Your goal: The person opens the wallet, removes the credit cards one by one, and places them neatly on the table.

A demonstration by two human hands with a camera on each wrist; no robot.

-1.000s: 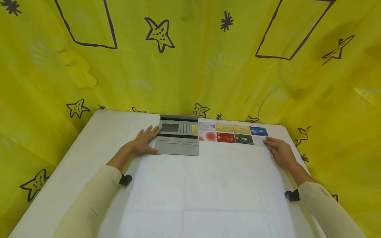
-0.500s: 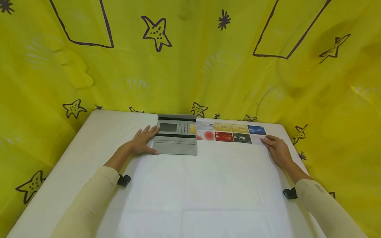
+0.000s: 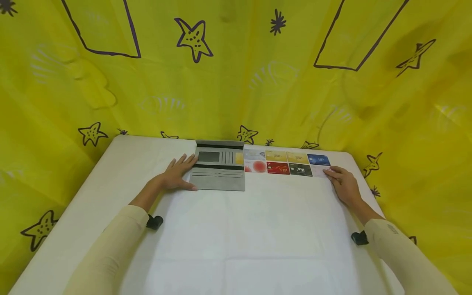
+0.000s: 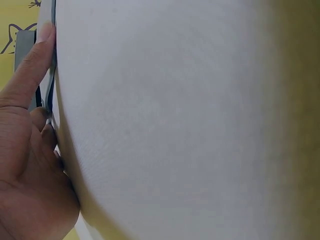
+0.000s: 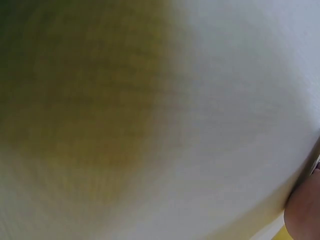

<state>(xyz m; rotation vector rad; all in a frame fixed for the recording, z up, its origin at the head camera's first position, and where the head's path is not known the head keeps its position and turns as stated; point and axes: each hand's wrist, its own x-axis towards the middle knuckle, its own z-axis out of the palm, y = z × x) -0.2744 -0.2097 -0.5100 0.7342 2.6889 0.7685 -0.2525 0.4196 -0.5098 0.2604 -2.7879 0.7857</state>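
Left hand (image 3: 176,176) lies flat, fingers straight, on the open grey wallet (image 3: 219,171) at the counter's (image 3: 236,229) far edge; right hand (image 3: 342,184), grip relaxed, apparently touches the pale card (image 3: 319,171).

Both arms are being held stretched forward, each one sleeved in cream cloth down to the wrist. The left hand (image 3: 178,177) is being kept flat, palm down, with the fingers straight and slightly spread and the thumb pointed toward the middle. In the left wrist view the left hand (image 4: 27,150) is being seen from close by at the frame's left edge, one straight finger lying along a surface. The right hand (image 3: 343,184) is being held low, palm down, with its fingers stretched forward and close together. In the right wrist view only a blurred patch of the right hand (image 5: 302,220) is being shown at the lower right corner.
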